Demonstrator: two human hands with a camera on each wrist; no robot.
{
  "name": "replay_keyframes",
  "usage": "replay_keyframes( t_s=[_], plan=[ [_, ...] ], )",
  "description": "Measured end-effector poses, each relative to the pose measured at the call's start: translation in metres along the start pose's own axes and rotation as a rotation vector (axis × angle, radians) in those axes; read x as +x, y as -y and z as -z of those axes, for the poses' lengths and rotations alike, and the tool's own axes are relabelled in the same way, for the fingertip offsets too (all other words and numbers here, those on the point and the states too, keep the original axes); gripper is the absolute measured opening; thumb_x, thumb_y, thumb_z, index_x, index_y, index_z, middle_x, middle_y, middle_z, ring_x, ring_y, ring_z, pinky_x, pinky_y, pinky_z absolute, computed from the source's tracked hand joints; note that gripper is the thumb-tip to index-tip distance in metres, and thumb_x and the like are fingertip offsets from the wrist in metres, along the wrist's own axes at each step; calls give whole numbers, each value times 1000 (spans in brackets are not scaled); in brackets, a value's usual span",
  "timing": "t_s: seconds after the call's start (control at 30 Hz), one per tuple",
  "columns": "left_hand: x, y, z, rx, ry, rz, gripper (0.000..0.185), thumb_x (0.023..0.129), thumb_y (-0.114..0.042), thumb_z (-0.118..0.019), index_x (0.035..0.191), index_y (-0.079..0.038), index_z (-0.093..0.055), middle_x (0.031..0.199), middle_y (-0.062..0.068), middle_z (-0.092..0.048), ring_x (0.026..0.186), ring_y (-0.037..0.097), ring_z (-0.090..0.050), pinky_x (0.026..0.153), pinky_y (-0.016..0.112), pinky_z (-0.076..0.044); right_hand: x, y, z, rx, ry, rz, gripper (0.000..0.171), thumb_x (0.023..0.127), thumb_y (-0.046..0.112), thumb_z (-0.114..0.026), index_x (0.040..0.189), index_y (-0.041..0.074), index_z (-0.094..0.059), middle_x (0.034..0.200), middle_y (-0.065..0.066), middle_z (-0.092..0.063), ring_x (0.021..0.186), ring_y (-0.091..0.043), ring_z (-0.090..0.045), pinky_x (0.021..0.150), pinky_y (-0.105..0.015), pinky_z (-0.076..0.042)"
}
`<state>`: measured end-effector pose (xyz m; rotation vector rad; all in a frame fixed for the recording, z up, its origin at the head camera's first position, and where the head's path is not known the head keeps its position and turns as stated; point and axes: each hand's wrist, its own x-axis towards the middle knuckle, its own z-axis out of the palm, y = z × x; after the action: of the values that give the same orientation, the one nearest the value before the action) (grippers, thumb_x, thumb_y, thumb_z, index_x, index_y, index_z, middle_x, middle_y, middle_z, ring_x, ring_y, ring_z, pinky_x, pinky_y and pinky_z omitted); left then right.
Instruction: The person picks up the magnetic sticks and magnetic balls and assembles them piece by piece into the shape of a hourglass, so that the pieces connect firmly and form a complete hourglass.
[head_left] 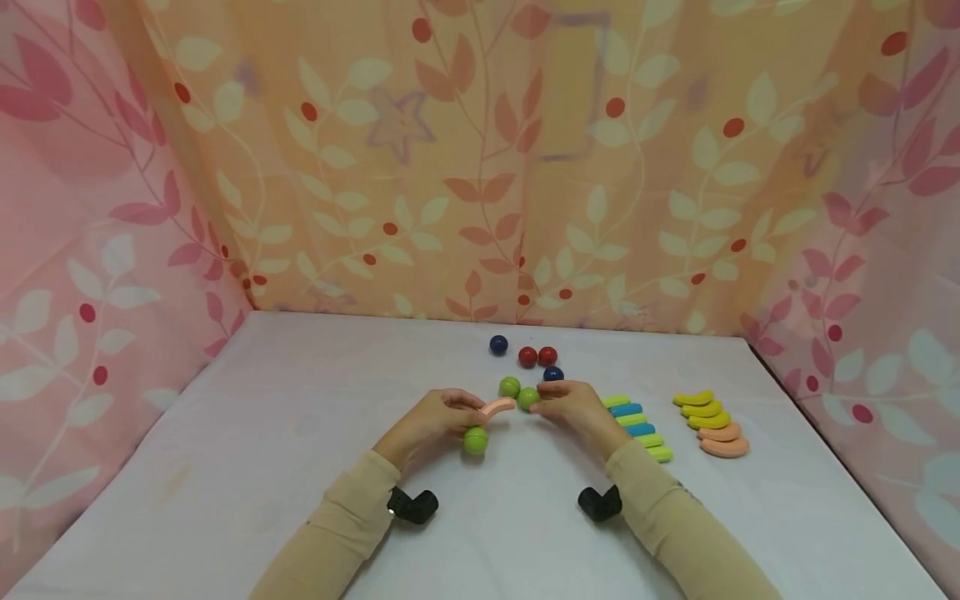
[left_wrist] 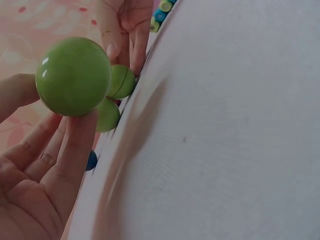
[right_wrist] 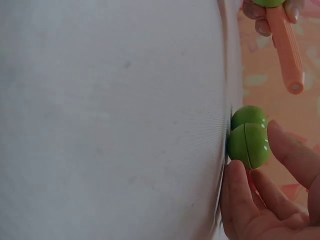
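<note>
The left hand (head_left: 431,421) pinches a green ball (head_left: 475,440) and a pink curved stick (head_left: 497,407). The right hand (head_left: 573,408), fingers loosely spread, touches another green ball (head_left: 528,398) on the worktop (head_left: 262,433).

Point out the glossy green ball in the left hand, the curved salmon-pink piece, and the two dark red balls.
Glossy green ball (left_wrist: 73,76): left wrist view, middle of its shiny face.
Curved salmon-pink piece (head_left: 498,407): head view, middle of its arc.
Two dark red balls (head_left: 528,357): head view, centre of the left one.
</note>
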<state>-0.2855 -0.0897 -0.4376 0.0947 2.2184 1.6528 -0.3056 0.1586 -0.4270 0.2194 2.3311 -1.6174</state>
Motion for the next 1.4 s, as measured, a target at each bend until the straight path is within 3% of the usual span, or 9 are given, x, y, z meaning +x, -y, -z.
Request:
replay_keyframes(
  t_s=[0.3,0.57,0.8,0.93,1.1,1.4],
  plan=[
    [2,1,2,-26,-45,9,31,83,-24,-79,110,-10,-72,99,3,-74,84,11,-64,75,24,-55,2,5,-6,-31,3,5,52,84,8,-79,133,7,-62,137,-17,-61,110,-20,-61,92,-29,-57],
    [3,3,1,-75,-43,-20,32,84,-18,-78,112,-5,-70,93,1,-73,80,8,-64,74,22,-54,2,7,-9,-100,-20,17,44,85,11,-78,128,6,-67,126,-15,-66,100,-18,-61,82,-24,-58],
    [2,3,-1,-53,-49,5,33,83,-21,-79,112,-7,-71,96,1,-74,81,9,-65,76,23,-54,-7,8,-4,-220,-29,33,42,84,22,-81,123,12,-70,124,-10,-66,109,-23,-56,92,-32,-54],
    [1,2,-1,-44,-37,22,33,82,-24,-80,111,-10,-72,99,1,-74,83,10,-66,79,24,-53,-12,10,-4,-227,-13,78,40,81,21,-83,119,12,-72,122,-8,-67,108,-23,-59,93,-33,-54],
    [1,2,-3,-68,-3,-12,32,83,-17,-79,111,-5,-71,93,3,-74,80,10,-66,75,25,-56,-18,13,-8,-249,5,155,37,80,16,-84,115,11,-73,115,-7,-70,104,-22,-63,91,-32,-56],
    [0,1,-3,-45,21,7,31,82,-14,-78,111,-5,-69,89,3,-74,78,10,-66,73,25,-56,-24,18,-12,-266,0,173,35,79,11,-83,113,9,-73,113,-8,-70,102,-21,-63,91,-33,-57]
  ],
)
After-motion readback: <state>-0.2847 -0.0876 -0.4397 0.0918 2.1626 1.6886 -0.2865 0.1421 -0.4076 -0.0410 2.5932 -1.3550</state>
